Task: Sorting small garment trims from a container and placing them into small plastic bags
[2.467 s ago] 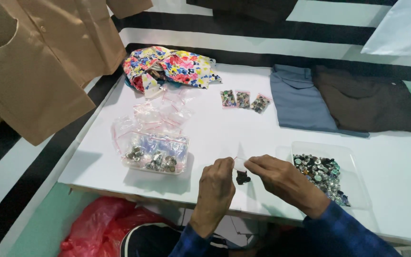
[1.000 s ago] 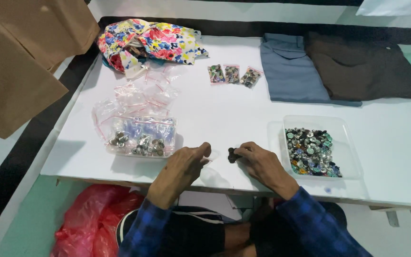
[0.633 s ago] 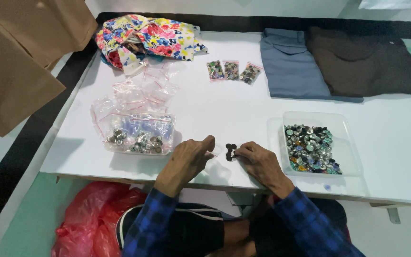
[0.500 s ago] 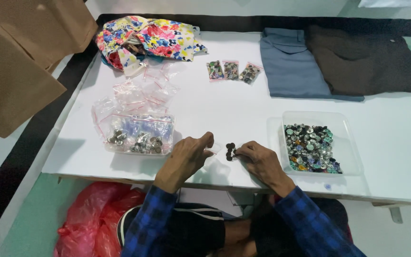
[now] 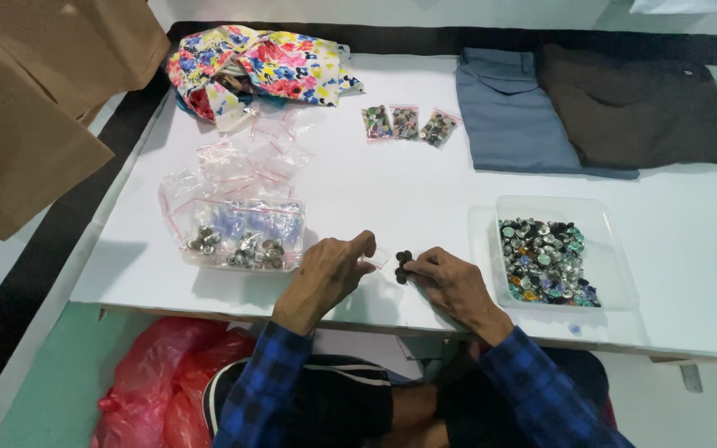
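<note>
Two hands meet at the lower centre of the white table (image 5: 392, 187), and we work on dark buttons.
Our left hand (image 5: 329, 274) pinches a small clear bag (image 5: 378, 259); our right hand (image 5: 450, 282) pinches the buttons (image 5: 403, 265) just beside it. At right we see a clear tray (image 5: 603, 249) of mixed buttons, at left a tub (image 5: 238, 236) under empty bags, and at top three filled bags (image 5: 408, 124).
</note>
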